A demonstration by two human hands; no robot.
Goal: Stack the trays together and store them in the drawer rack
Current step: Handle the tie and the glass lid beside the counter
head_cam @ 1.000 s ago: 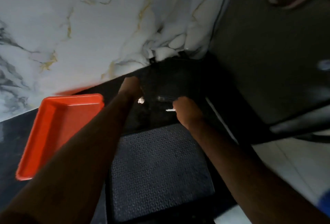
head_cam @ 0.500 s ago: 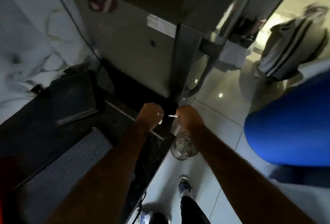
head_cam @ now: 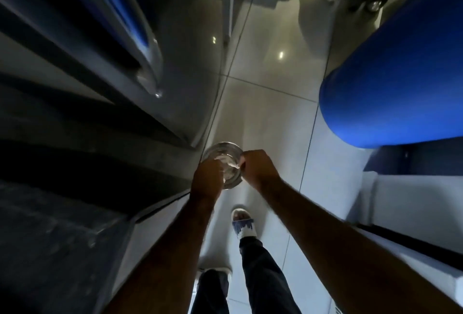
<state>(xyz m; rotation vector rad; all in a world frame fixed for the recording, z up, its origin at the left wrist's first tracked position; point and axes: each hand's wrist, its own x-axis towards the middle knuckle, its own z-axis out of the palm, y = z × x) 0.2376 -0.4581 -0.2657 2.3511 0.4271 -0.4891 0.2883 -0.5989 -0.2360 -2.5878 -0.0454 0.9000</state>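
No tray and no drawer rack is in view. My left hand point(head_cam: 208, 178) and my right hand point(head_cam: 258, 168) are held close together over a round clear container point(head_cam: 225, 147) that stands on the tiled floor. Both hands have their fingers pinched shut. A small white scrap point(head_cam: 241, 162) shows at my right fingertips. More white scraps point(head_cam: 229, 163) lie inside the container right by my left fingertips, and I cannot tell whether the left hand's scrap is still pinched.
A grey appliance point(head_cam: 190, 63) and a dark counter edge point(head_cam: 62, 226) fill the left side. A large blue drum point(head_cam: 390, 75) stands at the right. My shoe point(head_cam: 243, 223) is on the light floor tiles point(head_cam: 270, 118) just below the container.
The view has swung from the counter and the orange tray down to the floor. Both hands, each pinching a white scrap, have moved to just over the clear container.
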